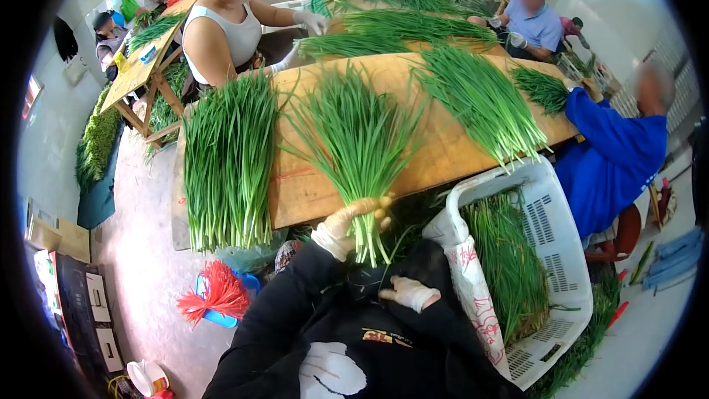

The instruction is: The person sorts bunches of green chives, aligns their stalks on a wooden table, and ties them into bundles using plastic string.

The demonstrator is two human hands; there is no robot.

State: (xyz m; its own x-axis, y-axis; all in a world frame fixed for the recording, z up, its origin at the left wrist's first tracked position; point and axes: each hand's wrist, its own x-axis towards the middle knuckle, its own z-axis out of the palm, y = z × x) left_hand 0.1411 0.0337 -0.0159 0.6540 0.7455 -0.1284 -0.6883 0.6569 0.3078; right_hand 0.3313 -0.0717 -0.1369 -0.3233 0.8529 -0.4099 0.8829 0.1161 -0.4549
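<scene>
My left hand (pixel 347 225), in a pale glove, is wrapped round the stem end of a bunch of garlic chives (pixel 358 129). The green leaves fan out over the wooden table, and the pale cut ends stick out below my fist. My right hand (pixel 410 292), also gloved, is held low in front of my black top, fingers apart, with nothing seen in it. To the left lies a thick, neat pile of chives (pixel 230 162), its stems towards me. Another loose bundle of chives (pixel 484 103) rests on the table to the right.
A white plastic crate (pixel 550 222) full of chives stands at my right. Red ties (pixel 214 292) lie on a blue container (pixel 252 283) at lower left. Co-workers sit around the wooden table (pixel 310 192), one in a blue jacket (pixel 617 148) on the right.
</scene>
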